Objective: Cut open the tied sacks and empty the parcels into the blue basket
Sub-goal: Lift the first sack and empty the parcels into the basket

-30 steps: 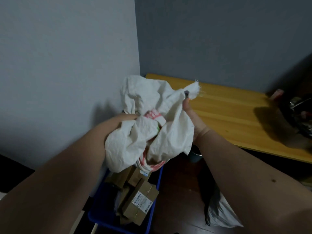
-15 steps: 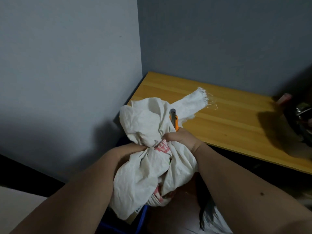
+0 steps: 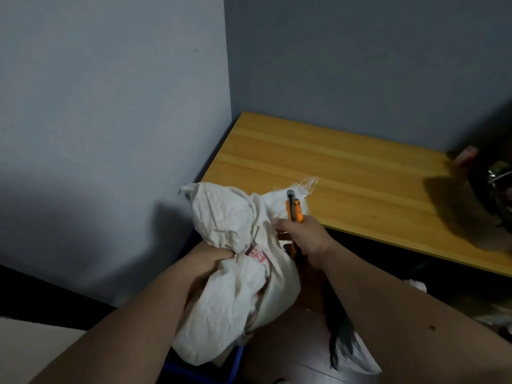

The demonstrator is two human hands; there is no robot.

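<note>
Your left hand is mostly hidden behind the white sack, but it's bunched into the cloth at the pinched neck, gripping it w/ fingers buried in the folds. Your right hand is curled round an orange box cutter, held upright w/ the tip pointing up and away from you, just beside the sack's upper right flap; can't tell if the blade is out. The sack hangs crumpled between both forearms, upper part ballooned above the left hand's grip, lower part draped down twd the bottom of the view. There's red print on the cloth near the neck, too creased to read. A frayed corner of the sack reaches over the near-left edge of the wooden tabletop, which sits in the corner where the two grey walls meet. Below the sack, only a sliver of the blue basket rim shows, right under the sack's bottom; contents not visible from here. On the dark floor to your right lies a grey and white plastic bag, partly under your right forearm. At the far right end of the tabletop there's dark, shiny clutter in shadow, too dim to ID.
</note>
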